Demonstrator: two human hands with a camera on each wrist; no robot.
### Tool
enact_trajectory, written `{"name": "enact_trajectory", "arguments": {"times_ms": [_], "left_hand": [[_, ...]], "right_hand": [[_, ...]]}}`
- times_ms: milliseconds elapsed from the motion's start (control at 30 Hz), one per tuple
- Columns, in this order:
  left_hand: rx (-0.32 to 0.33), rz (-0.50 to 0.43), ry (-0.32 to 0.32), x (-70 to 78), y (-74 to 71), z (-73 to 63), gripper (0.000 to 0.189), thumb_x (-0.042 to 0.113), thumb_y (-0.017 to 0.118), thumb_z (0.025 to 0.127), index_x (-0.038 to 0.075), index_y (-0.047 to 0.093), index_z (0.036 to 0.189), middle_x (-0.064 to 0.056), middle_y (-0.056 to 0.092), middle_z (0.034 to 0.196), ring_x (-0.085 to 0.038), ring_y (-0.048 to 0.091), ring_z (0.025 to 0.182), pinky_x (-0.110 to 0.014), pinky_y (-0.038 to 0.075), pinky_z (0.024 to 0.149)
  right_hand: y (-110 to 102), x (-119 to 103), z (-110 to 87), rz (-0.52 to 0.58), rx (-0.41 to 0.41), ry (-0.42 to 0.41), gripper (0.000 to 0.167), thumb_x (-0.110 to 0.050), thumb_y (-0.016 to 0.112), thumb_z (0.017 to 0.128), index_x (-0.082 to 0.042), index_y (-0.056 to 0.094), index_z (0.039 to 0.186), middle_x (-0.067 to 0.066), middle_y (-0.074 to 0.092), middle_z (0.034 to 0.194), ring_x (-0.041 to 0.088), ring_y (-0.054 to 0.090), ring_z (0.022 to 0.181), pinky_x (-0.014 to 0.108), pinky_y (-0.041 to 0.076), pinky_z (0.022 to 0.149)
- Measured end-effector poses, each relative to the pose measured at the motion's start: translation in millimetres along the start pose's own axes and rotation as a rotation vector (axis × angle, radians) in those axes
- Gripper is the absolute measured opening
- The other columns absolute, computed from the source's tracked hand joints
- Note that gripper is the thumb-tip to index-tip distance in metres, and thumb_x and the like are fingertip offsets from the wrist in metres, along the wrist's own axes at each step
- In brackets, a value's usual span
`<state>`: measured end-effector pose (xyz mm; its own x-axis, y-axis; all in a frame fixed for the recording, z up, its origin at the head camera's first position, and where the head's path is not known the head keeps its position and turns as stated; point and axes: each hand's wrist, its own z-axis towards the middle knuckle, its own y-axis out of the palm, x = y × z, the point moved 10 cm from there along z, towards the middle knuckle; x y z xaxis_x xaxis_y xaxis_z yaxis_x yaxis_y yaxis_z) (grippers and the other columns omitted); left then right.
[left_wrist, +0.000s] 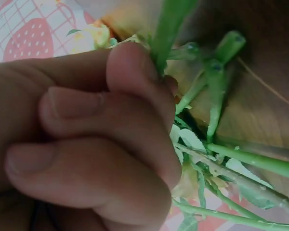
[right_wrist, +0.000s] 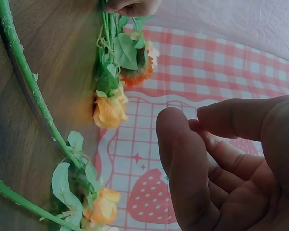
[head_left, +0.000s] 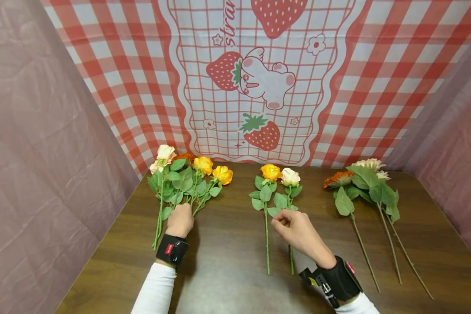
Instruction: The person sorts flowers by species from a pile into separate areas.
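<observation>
My left hand (head_left: 179,220) pinches a green rose stem (left_wrist: 171,29) between thumb and curled fingers, low over the left bunch. Above it spread a yellow rose (head_left: 203,165), a second yellow rose (head_left: 222,175) and pale roses (head_left: 165,155); which bloom the gripped stem bears is hidden. Several other stems (left_wrist: 214,103) cross beside the fingers. My right hand (head_left: 299,231) hovers over the stem of a pale pink rose (head_left: 290,177), fingers loosely bent. The right wrist view shows nothing between its thumb and fingers. To its left lies another yellow rose (head_left: 271,172).
On the right of the brown table (head_left: 227,261) lie an orange flower (head_left: 339,179) and cream flowers (head_left: 370,164) with long thin stems. An orange bloom (right_wrist: 137,74) sits in the left bunch. A red checked cloth (head_left: 380,87) hangs behind the table.
</observation>
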<state>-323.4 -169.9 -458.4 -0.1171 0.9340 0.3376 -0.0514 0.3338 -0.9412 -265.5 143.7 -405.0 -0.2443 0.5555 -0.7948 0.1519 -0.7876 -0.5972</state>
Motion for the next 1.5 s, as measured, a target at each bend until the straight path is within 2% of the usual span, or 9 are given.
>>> {"name": "enact_trajectory", "arguments": {"times_ms": [233,333,533,667,800,967,1167,1367,1500], "left_hand": [[0.057,-0.026,0.071,7.8,-13.2,-2.8,0.013,-0.008,0.054,0.082,-0.008,0.064,0.074,-0.032,0.067,0.084,-0.044,0.067,0.075,-0.053,0.054,0.063],[0.087,-0.043,0.108,12.6,-18.5,-4.9,0.015,-0.008,0.054,0.081,-0.005,0.061,0.068,-0.032,0.066,0.079,-0.044,0.067,0.071,-0.052,0.054,0.061],[0.147,-0.078,0.195,25.3,-29.8,-10.8,0.015,-0.005,0.054,0.086,-0.008,0.06,0.073,-0.031,0.064,0.072,-0.045,0.065,0.066,-0.052,0.052,0.058],[0.176,-0.097,0.229,36.3,-39.3,-15.8,0.016,0.0,0.055,0.093,-0.007,0.058,0.078,-0.027,0.062,0.068,-0.043,0.065,0.065,-0.051,0.052,0.056],[0.215,-0.158,0.292,52.0,-50.9,-23.5,0.014,0.003,0.057,0.095,-0.003,0.056,0.082,-0.015,0.057,0.062,-0.032,0.061,0.057,-0.043,0.05,0.05],[0.269,-0.276,0.401,76.2,-66.3,-38.9,0.013,0.003,0.058,0.095,0.001,0.054,0.083,-0.003,0.049,0.06,-0.016,0.049,0.051,-0.03,0.04,0.045],[0.234,-0.355,0.478,108.8,-71.6,-61.6,0.011,0.005,0.061,0.096,0.004,0.055,0.086,0.001,0.052,0.062,-0.007,0.045,0.05,-0.023,0.038,0.044],[0.158,-0.392,0.587,141.2,-63.0,-85.5,0.01,0.007,0.062,0.096,0.004,0.057,0.088,0.001,0.059,0.068,-0.003,0.045,0.051,-0.021,0.04,0.048],[0.115,-0.426,0.661,158.9,-53.5,-98.8,0.009,0.007,0.063,0.096,0.004,0.057,0.09,0.001,0.061,0.069,-0.002,0.045,0.053,-0.02,0.04,0.049]], "right_hand": [[0,1,-0.1,-0.02,-0.003,0.006,0.007,-0.01,0.064,0.095,-0.008,0.072,0.094,0.002,0.067,0.078,0.013,0.061,0.059,0.026,0.049,0.055],[0,1,0.1,-0.016,-0.005,0.001,0.007,-0.009,0.064,0.095,-0.008,0.071,0.094,0.001,0.067,0.078,0.014,0.061,0.059,0.026,0.049,0.055],[1,0,0.4,-0.006,-0.01,-0.002,0.008,-0.009,0.064,0.095,-0.007,0.071,0.093,0.002,0.067,0.078,0.024,0.064,0.061,0.026,0.05,0.054],[3,-1,0.1,-0.001,-0.015,-0.003,0.008,-0.008,0.063,0.095,-0.007,0.071,0.093,0.004,0.068,0.079,0.023,0.064,0.061,0.025,0.05,0.055],[7,-4,-0.6,0.004,-0.023,-0.024,0.009,-0.007,0.063,0.094,-0.004,0.071,0.094,0.006,0.068,0.079,0.016,0.062,0.06,0.025,0.05,0.055],[12,-10,-2.7,-0.006,-0.038,-0.073,0.007,-0.008,0.064,0.095,-0.005,0.071,0.096,0.004,0.068,0.078,0.007,0.056,0.059,0.025,0.048,0.055],[14,-17,-7.6,0.016,-0.044,-0.102,0.011,-0.008,0.065,0.095,-0.007,0.069,0.105,0.001,0.068,0.083,0.009,0.059,0.064,0.026,0.049,0.058],[15,-27,-12.5,0.062,-0.05,-0.143,0.025,-0.018,0.063,0.098,-0.01,0.064,0.122,0.0,0.07,0.092,0.009,0.065,0.075,0.027,0.054,0.067],[11,-33,-13.7,0.075,-0.011,-0.162,0.028,-0.022,0.063,0.099,-0.011,0.065,0.124,-0.002,0.07,0.093,0.005,0.065,0.076,0.027,0.054,0.068]]}}
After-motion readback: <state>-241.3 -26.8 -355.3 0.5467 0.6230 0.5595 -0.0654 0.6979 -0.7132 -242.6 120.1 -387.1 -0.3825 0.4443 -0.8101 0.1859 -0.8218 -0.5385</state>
